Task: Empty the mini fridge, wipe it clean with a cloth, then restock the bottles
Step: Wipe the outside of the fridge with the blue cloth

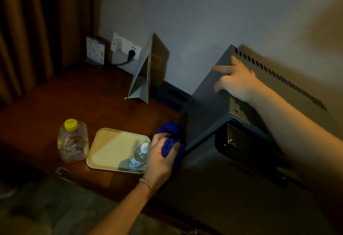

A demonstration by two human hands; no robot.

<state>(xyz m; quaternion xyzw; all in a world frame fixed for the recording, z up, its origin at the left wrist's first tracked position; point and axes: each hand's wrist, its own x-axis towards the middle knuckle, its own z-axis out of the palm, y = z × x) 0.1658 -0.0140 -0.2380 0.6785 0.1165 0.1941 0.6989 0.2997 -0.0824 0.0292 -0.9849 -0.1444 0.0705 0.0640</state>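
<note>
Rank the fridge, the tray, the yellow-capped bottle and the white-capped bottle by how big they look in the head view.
1. fridge
2. tray
3. yellow-capped bottle
4. white-capped bottle, partly hidden behind the left hand, so its full size is unsure.

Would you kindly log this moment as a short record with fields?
left hand: grips the blue cloth against the mini fridge's left side
right hand: rests on the fridge top, fingers spread
tray: cream, on the wooden desk, holding a white-capped water bottle
beside tray: yellow-capped bottle
</note>
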